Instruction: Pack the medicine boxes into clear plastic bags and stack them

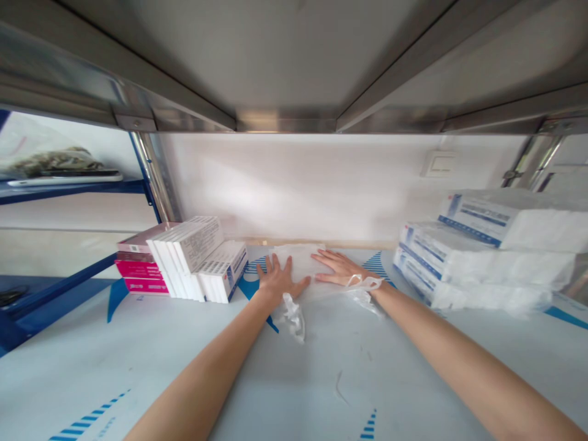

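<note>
A thin white plastic bag (301, 260) lies flat near the back of the shelf, its crumpled handles trailing toward me. My left hand (278, 282) rests on its left side, palm down with fingers spread. On the right side, my right hand (340, 267) also presses flat, fingers stretched out. One twisted handle (294, 318) hangs by my left wrist; the other handle (365, 291) loops over my right wrist. Closest to my left hand stands a group of white boxes (225, 269) with blue edges.
Pink boxes (146, 275) stand at the left beside upright white boxes (193, 245). Plastic-wrapped packs (478, 257) are stacked at the right. A metal shelf (285, 61) hangs low overhead. Behind is a wall (294, 184) with a switch (441, 164). Blue-printed film covers the surface (285, 392).
</note>
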Demonstrator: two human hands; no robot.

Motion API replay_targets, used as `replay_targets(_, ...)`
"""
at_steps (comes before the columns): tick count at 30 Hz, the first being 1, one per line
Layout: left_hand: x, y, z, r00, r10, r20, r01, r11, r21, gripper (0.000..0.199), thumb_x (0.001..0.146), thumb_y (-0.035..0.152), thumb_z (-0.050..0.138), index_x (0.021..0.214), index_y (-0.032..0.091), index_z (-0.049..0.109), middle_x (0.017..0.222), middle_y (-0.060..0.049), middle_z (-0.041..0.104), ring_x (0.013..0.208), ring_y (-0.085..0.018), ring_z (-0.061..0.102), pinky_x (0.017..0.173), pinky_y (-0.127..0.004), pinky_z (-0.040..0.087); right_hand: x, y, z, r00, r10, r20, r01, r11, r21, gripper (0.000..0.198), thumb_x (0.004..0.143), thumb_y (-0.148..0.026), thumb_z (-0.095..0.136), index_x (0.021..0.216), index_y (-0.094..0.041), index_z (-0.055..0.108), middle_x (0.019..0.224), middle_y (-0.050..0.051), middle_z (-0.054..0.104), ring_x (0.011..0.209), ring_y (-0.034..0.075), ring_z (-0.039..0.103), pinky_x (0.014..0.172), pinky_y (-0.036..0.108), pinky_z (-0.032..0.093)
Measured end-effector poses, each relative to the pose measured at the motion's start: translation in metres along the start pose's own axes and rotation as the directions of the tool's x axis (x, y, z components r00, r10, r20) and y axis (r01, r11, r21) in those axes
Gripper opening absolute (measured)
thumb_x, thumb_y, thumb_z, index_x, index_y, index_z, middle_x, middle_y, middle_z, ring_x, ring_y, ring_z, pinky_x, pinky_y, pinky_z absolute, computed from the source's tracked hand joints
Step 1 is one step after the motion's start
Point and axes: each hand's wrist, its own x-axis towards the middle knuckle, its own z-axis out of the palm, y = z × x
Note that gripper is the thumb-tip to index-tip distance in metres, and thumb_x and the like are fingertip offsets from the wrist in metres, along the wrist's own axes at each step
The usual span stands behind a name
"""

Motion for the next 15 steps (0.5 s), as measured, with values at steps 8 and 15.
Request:
replay_targets(8,0.003,-0.01,-0.004,0.999,-0.03,-0.016,0.029,0.999,-0.038,0.108,0.079,0.088,0.027,0.16,0.017,0.02,0.166,-0.025,0.006,0.149,-0.054,0.006,0.116,-0.068,0.009,-0.017,-0.009,-0.016,0.991,-0.005,-0.132,0.037,0.97,0.24,0.075,0.078,-0.056,0.074,0.145,-0.028,0.054,0.16,0.006,0.039,0.152,0.03,0.026,0.124,0.041,0.016)
replay_targets(15,0.004,-0.005,-0.035,0.988,0.115,-0.105,-0.124,0.989,-0.082,0.079,0.091,0.076,0.02,0.157,0.033,0.03,0.169,-0.007,0.009,0.154,-0.041,-0.003,0.12,-0.063,0.008,-0.035,-0.035,-0.058,0.999,0.004,0.034,-0.02,0.885,0.464,0.051,0.086,-0.061,0.063,0.133,-0.039,0.064,0.147,-0.002,0.057,0.14,0.031,0.047,0.118,0.05,0.032)
